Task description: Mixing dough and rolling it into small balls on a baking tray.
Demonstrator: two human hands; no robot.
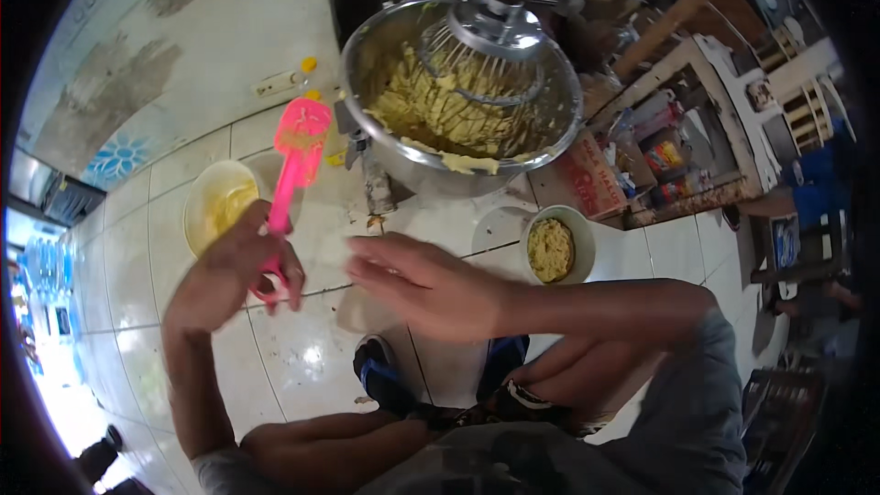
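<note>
My left hand [225, 266] grips a bright pink spatula [291, 160] by its handle, blade pointing up, with some pale batter smeared on the blade. To its right, my right hand [431, 284] is held out with fingers stretched and nothing in it, slightly blurred. Beyond both hands stands a large steel mixing bowl [431, 174] with thick yellow batter [403, 96] inside and some on its rim. A wire whisk [486, 60] on the mixer head dips into the batter. Near the left hand, on the floor, sits a pale bowl [194, 211] with yellow residue.
A smaller whitish bowl [584, 252] holding yellowish crumbly food stands on the tiles at right. Behind it are a red cardboard box [587, 170] and a low wooden shelf [687, 202] with packets. A bottle with a yellow cap [309, 65] stands by the wall. Another person's leg [770, 205] shows far right.
</note>
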